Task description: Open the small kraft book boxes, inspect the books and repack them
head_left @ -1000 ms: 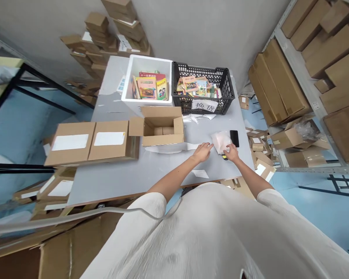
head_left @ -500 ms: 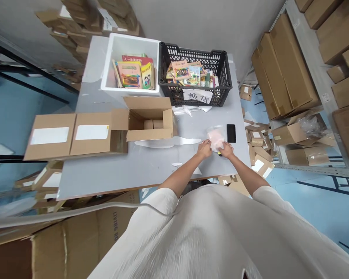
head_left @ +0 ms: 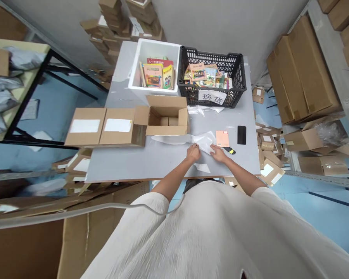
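Observation:
A crumpled clear plastic bag (head_left: pixel 206 142) lies flat on the table between my hands. My left hand (head_left: pixel 193 152) is closed on its left edge, fingers curled. On its right side rests my right hand (head_left: pixel 218 153), with fingers stretched out and thumb apart, touching the plastic. Just beyond the right hand is a pink book (head_left: pixel 222 138), bare on the table, with a small barcode near its lower edge. A black-and-yellow box cutter (head_left: pixel 229 150) lies below the book, close to my right wrist.
A black phone (head_left: pixel 241 135) lies to the right. An open cardboard box (head_left: pixel 167 130) stands left of centre, beside closed boxes (head_left: pixel 85 126). Behind are a white foam box (head_left: pixel 136 83) and a black crate (head_left: pixel 238 83), both holding books. Paper scraps (head_left: pixel 202 167) lie near the front edge.
The plastic bag, which covered the pink book, is now off it and further left. Both hands have moved left with the bag, leaving the book uncovered. The camera view has shifted.

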Demonstrator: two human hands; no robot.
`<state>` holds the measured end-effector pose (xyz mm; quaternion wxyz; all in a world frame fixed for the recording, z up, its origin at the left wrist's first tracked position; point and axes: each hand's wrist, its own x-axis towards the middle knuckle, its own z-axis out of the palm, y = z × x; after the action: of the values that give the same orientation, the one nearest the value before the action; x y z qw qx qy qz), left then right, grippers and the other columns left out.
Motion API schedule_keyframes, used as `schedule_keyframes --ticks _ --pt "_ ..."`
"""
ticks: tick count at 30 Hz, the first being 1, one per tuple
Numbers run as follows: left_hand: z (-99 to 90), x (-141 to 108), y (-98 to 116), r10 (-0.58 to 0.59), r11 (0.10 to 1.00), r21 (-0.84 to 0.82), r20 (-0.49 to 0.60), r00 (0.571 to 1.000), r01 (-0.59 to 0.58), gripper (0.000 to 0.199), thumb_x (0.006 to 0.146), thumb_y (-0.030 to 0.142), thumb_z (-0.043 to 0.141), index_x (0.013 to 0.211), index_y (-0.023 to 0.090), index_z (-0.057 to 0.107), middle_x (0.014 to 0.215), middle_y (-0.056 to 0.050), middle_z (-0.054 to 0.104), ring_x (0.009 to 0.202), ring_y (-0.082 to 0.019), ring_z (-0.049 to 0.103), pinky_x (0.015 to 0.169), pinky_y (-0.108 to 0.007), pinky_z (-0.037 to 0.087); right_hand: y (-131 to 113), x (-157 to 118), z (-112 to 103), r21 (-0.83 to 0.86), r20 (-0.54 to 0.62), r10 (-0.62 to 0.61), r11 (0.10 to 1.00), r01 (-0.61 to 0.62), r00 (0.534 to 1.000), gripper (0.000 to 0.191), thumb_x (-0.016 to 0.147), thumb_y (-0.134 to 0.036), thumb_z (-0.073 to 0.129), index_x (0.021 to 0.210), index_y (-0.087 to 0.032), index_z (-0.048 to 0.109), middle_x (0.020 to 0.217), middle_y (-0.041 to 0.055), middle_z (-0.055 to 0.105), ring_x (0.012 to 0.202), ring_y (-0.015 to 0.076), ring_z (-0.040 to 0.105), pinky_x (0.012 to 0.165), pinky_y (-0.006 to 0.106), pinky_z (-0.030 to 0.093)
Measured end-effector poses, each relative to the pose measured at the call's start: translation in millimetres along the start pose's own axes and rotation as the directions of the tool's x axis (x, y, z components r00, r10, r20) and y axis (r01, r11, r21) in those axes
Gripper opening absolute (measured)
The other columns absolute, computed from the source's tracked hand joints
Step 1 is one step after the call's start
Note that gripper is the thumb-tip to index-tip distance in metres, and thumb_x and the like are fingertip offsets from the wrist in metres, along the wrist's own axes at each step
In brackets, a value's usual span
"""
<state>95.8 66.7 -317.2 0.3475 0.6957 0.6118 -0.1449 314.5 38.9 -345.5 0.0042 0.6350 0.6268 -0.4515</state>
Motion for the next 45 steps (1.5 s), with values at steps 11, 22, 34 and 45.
schedule_keyframes --ticks 11,22,34,45 --pt "7.2 -12.4 -54.7 -0.056 0.998 -0.039 0.013 0.998 0.057 0.067 0.102 0.029 0.06 0.167 0.018 0.048 0.177 -0.025 0.045 0.159 -0.041 0.049 0.124 -0.053 0.049 -17.6 4.8 36.1 0.0 0.011 -0.074 0.997 0.074 0.997 0.062 0.102 -0.029 0.06 0.163 -0.021 0.065 0.165 0.0157 0.064 0.154 0.0276 0.058 0.133 0.049 0.043" --pt "23.2 -12.6 -42.4 0.213 0.977 -0.031 0.074 0.974 -0.211 0.064 0.106 0.035 0.067 0.167 0.025 0.049 0.177 -0.019 0.048 0.161 -0.038 0.048 0.129 -0.051 0.042 -39.5 -5.4 50.4 -0.268 0.143 0.114 0.961 -0.073 0.983 0.058 0.106 -0.032 0.063 0.164 -0.028 0.067 0.173 0.0149 0.053 0.151 0.0395 0.055 0.125 0.054 0.049" --pt "32.8 9.7 -6.4 0.233 0.972 0.005 0.055 0.971 -0.234 0.036 0.109 0.015 0.05 0.133 0.021 0.076 0.136 -0.017 0.073 0.128 -0.03 0.072 0.113 -0.044 0.053 -35.0 -16.8 41.6 -0.087 0.027 0.084 0.993 -0.081 0.996 0.05 0.104 -0.02 0.052 0.149 -0.024 0.074 0.154 0.0108 0.069 0.143 0.0278 0.063 0.124 0.042 0.05" --pt "-6.9 -5.9 -2.8 0.459 0.859 -0.168 -0.167 0.872 -0.484 0.038 0.108 0.011 0.048 0.134 0.02 0.072 0.134 -0.014 0.071 0.129 -0.027 0.069 0.115 -0.041 0.054 -56.2 -14.5 2.3 -0.142 -0.201 -0.017 0.99 -0.013 0.979 0.049 0.103 -0.028 0.059 0.15 -0.022 0.073 0.149 0.0145 0.07 0.134 0.035 0.062 0.122 0.047 0.046"
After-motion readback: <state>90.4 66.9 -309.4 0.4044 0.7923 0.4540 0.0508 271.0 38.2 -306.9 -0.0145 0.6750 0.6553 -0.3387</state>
